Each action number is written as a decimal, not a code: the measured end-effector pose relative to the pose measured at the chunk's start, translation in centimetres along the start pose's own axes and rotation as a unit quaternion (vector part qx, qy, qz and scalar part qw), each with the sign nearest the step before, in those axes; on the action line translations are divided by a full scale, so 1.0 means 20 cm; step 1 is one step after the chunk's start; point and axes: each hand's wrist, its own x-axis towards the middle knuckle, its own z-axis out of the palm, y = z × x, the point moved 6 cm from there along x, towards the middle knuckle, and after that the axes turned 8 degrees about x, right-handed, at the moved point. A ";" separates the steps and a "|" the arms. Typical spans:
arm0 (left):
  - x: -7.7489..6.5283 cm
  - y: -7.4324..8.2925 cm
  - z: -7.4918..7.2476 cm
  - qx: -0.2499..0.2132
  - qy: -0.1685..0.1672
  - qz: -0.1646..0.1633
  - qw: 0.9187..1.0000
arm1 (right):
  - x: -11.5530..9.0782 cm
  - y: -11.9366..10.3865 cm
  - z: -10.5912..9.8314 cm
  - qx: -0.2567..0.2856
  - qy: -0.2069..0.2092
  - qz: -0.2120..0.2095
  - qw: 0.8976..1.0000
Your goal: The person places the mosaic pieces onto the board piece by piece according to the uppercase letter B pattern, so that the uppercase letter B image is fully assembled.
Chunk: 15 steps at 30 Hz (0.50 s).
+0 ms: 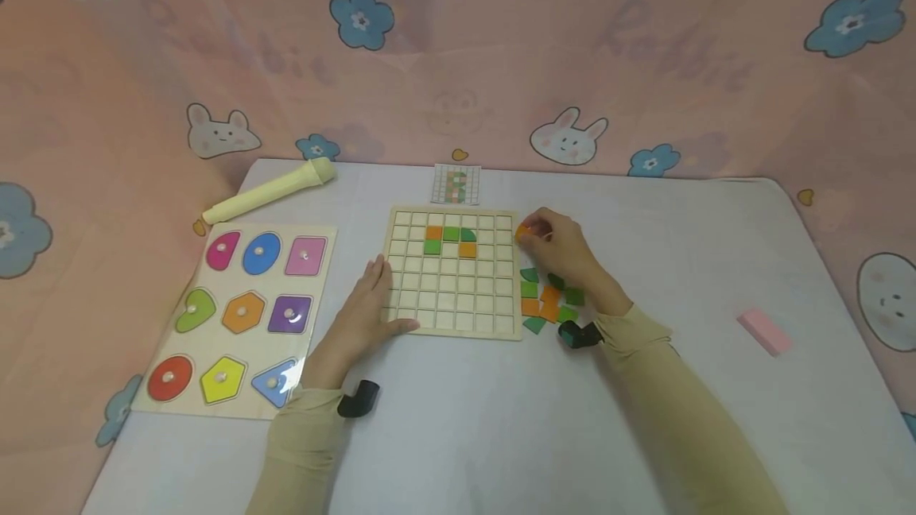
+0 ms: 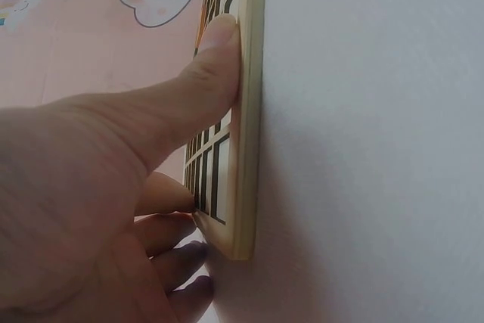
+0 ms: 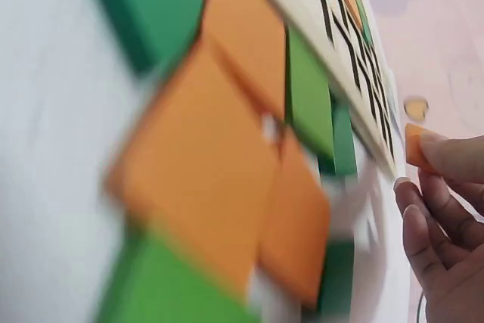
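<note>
My right hand (image 1: 561, 249) pinches an orange square tile (image 3: 416, 147) between thumb and fingers, just beyond the right edge of the wooden grid board (image 1: 447, 323). My left hand (image 1: 361, 312) rests at the board's near left corner. Its thumb (image 2: 212, 62) lies along the near edge, while the other fingers are by the left side. Set in the grid's upper part are green squares (image 1: 432, 247), orange squares (image 1: 467, 250) and a dark green rounded piece (image 1: 468, 235). Loose orange tiles (image 3: 200, 172) and green tiles (image 1: 529, 289) lie beside the board, under my right wrist.
A small pattern card (image 1: 438, 195) lies behind the board. To the left is a knobbed shape puzzle (image 1: 236, 348), with a pale yellow toy microphone (image 1: 272, 191) beyond it. On the far right sits a pink block (image 1: 764, 331). A patterned pink cloth (image 1: 458, 62) hangs behind the table.
</note>
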 end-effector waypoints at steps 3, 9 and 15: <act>0.00 0.00 0.00 0.002 0.001 0.002 1.000 | 0.02 -0.09 0.09 0.028 -0.006 -0.037 0.999; 0.00 -0.01 0.00 0.003 0.004 0.006 1.000 | 0.05 -0.21 0.27 0.045 -0.029 -0.069 0.996; 0.00 0.00 0.00 0.006 0.002 0.006 1.000 | 0.07 -0.27 0.40 0.041 -0.050 -0.081 0.995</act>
